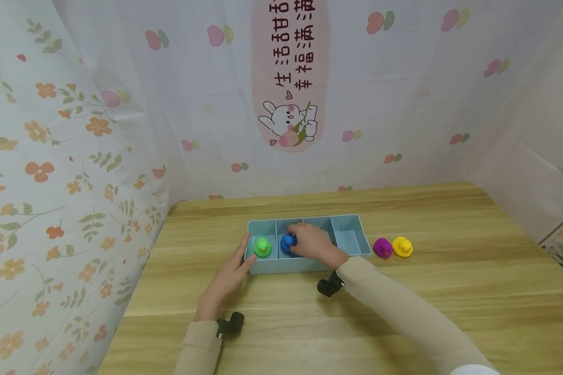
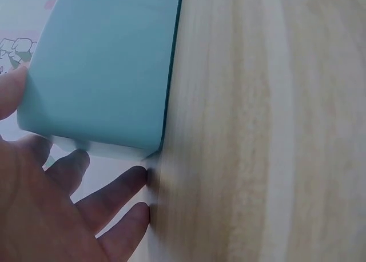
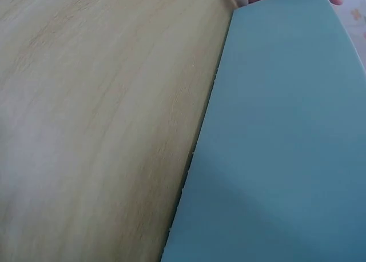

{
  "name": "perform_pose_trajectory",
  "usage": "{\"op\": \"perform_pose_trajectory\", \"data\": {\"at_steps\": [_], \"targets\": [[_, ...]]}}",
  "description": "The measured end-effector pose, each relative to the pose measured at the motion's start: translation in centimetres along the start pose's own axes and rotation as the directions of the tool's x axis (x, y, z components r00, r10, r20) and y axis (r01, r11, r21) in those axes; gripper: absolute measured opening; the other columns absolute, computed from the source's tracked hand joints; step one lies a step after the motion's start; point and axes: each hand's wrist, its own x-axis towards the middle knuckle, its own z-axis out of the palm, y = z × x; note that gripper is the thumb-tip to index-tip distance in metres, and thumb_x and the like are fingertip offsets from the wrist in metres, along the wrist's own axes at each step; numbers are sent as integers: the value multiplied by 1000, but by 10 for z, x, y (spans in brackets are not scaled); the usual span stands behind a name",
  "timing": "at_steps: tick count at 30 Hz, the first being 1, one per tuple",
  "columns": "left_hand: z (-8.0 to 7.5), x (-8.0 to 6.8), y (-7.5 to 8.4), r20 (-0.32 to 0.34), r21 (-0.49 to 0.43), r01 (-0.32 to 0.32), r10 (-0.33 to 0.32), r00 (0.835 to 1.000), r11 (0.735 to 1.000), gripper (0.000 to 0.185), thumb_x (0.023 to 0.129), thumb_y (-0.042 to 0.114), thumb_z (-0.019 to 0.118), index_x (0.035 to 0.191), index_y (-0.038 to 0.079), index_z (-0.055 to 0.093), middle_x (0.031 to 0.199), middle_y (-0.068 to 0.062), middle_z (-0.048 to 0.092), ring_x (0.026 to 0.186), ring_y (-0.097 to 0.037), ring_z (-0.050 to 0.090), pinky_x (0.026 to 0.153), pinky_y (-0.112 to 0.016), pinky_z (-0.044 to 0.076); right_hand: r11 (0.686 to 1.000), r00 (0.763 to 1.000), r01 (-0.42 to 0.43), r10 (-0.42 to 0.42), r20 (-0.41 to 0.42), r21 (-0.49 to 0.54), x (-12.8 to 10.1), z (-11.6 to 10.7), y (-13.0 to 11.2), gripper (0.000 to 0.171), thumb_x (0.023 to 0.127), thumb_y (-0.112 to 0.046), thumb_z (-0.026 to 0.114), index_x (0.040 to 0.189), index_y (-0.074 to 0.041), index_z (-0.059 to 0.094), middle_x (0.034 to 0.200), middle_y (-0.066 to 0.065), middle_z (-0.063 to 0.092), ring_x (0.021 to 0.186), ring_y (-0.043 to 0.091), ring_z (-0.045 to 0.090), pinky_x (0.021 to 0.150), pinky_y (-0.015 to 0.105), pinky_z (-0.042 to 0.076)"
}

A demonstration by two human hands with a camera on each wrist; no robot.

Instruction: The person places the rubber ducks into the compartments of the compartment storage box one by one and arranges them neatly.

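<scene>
A teal tray (image 1: 348, 240) with several compartments lies on the wooden table (image 1: 450, 291). A green duck (image 1: 262, 247) sits in its leftmost compartment. My right hand (image 1: 309, 242) reaches into the second compartment, fingers curled over a blue duck (image 1: 288, 244). My left hand (image 1: 238, 263) rests with straight fingers against the tray's left end. In the left wrist view the fingers (image 2: 114, 187) lie by the tray's wall (image 2: 103, 67). The right wrist view shows only the tray's outer wall (image 3: 286, 130) and table.
A purple duck (image 1: 382, 248) and a yellow duck (image 1: 402, 246) stand side by side on the table just right of the tray. Patterned curtains close the space at the left, back and right. The table's left edge (image 1: 136, 291) runs near my left arm.
</scene>
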Motion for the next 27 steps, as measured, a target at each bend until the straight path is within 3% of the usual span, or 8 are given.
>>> {"op": "perform_pose_trajectory", "data": {"at_steps": [10, 27], "targets": [[1, 0, 1, -1, 9, 7, -7, 1000, 1000, 63, 102, 36, 42, 155, 28, 8, 162, -7, 15, 148, -33, 18, 119, -54, 17, 998, 1000, -26, 27, 15, -58, 3, 1, -5, 28, 82, -19, 74, 109, -12, 67, 107, 9, 68, 96, 24, 64, 79, 42, 57], [0, -1, 2, -1, 9, 1, -1, 1000, 1000, 65, 101, 43, 42, 156, 28, 9, 162, -7, 14, 148, -32, 17, 120, -53, 16, 999, 998, -39, 41, 55, -30, 3, -1, -8, 34, 78, -17, 79, 108, -9, 66, 108, 11, 65, 98, 26, 63, 83, 44, 57]]}}
